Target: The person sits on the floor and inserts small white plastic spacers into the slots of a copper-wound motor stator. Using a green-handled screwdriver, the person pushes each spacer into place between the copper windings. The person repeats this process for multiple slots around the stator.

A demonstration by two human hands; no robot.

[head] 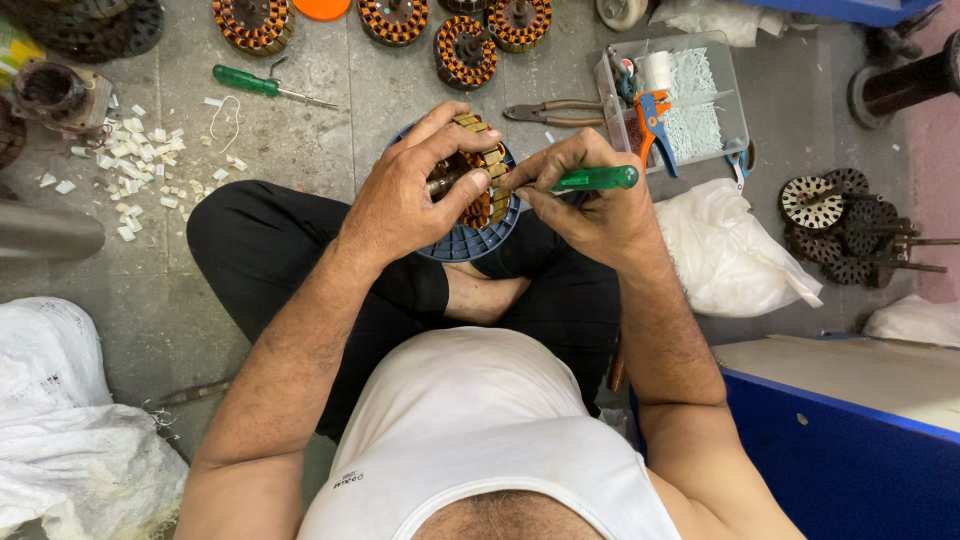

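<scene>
Under left hand, half-hidden stator; screwdriver tip unseen

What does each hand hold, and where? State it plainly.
Left hand grips the motor stator around its rim; right hand holds the green-handled screwdriver by its handle.

Stator on stool, pliers behind.

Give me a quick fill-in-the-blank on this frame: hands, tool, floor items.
1. The right hand grips a screwdriver with a ____ handle.
2. The left hand holds a wound stator over a round ____ plastic disc.
3. A pair of ____ lies on the floor between the stator and the clear plastic box.
4. A second screwdriver lies to the person's ____.

Missing words: green; blue; pliers; left
</scene>
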